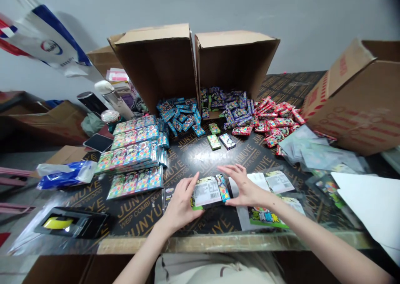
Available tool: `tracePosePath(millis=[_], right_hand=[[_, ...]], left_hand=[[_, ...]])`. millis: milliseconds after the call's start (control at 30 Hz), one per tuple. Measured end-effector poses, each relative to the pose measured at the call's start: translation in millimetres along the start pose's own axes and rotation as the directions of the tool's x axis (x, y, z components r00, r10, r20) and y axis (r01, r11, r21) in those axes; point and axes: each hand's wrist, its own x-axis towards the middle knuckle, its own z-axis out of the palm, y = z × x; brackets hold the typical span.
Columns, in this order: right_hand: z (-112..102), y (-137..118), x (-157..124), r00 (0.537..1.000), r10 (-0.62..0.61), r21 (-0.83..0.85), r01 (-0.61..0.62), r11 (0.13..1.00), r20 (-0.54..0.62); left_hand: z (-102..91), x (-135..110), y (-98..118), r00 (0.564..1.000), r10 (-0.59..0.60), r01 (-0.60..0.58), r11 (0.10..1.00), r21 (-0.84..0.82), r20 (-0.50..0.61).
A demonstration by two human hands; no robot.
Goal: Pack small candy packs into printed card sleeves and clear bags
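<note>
My left hand [180, 204] and my right hand [243, 187] press in from both sides on a small row of packets [208, 191] lying on the dark plywood table [187, 159]. The packets show a white label side and a blue end piece. Fingers of both hands curl against the ends of the row. Just beyond it lie three loose small boxes [220, 139], two green and one purple. To the right of my right hand lie flat clear bags with printed cards [275, 184].
Two cardboard boxes [193, 63] lie tipped open at the back, spilling blue, purple and red packets [231, 113]. Stacks of filled colourful bags [134, 159] sit left. A big carton [356, 96] stands right, a tape dispenser [71, 222] front left, a phone [97, 142] and bottles beyond.
</note>
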Motion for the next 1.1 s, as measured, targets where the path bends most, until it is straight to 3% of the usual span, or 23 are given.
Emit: tracePosePath(millis=[100,200,267,333,400,467,533,633,700,733,800,867,900,1000,1067,1100], right_hand=[[4,-7,-3,0.995,0.007,0.028,-0.004,1.0,-0.096],[10,-15,-1,0.995,-0.1,0.107,0.096,0.99,0.027],[14,-7,11,0.997,-0.08,0.101,0.081,0.992,-0.007],[14,19,31,0.972,0.079,0.027,-0.075,0.997,-0.219],[10,55,54,0.85,0.267,-0.025,-0.312,0.95,-0.455],[3,87,74,0.802,0.328,-0.043,-0.4,0.915,-0.499],[-5,105,85,0.816,0.32,-0.049,-0.389,0.92,-0.481],[-14,94,85,0.833,0.283,-0.042,-0.343,0.938,-0.475],[-16,66,78,0.848,0.271,-0.033,-0.32,0.947,-0.456],[-15,49,73,0.879,0.265,-0.016,-0.295,0.955,-0.397],[-11,15,64,0.962,0.228,0.07,-0.219,0.973,-0.149],[-6,-13,55,0.983,0.168,0.198,-0.18,0.964,0.075],[-4,-23,50,0.983,0.155,0.249,-0.176,0.952,0.101],[0,-38,37,0.991,0.117,0.243,-0.098,0.965,-0.067],[2,-40,29,0.994,0.014,0.15,0.003,0.989,-0.109],[3,-40,26,0.994,-0.035,0.108,0.046,0.993,-0.102]], left_hand=[[-0.6,-3,-3,0.992,-0.094,0.092,0.995,-0.038,-0.079],[-0.9,-4,-6,0.984,-0.145,0.139,0.988,-0.063,-0.107],[0.6,-5,-7,0.981,-0.158,0.152,0.986,-0.062,-0.111],[4.0,-7,-9,0.981,-0.162,0.158,0.986,-0.044,-0.103],[8.5,-9,-13,0.986,-0.156,0.155,0.988,-0.011,-0.064],[12.1,-12,-19,0.988,-0.154,0.154,0.987,0.034,0.003],[12.6,-15,-24,0.984,-0.168,0.163,0.984,0.073,0.063],[7.4,-13,-24,0.977,-0.21,0.21,0.978,0.02,0.041],[3.1,-6,-16,0.967,-0.254,0.249,0.961,-0.124,-0.031],[1.8,0,-10,0.959,-0.279,0.261,0.94,-0.222,-0.054],[1.9,12,5,0.95,-0.312,0.273,0.853,-0.445,-0.015],[5.2,24,19,0.936,-0.326,0.33,0.675,-0.66,0.135],[7.4,29,24,0.918,-0.338,0.372,0.556,-0.743,0.207],[12.9,35,32,0.848,-0.43,0.436,0.237,-0.868,0.309],[13.8,34,33,0.828,-0.465,0.429,0.164,-0.888,0.314],[13.5,32,32,0.832,-0.456,0.435,0.18,-0.882,0.317]])
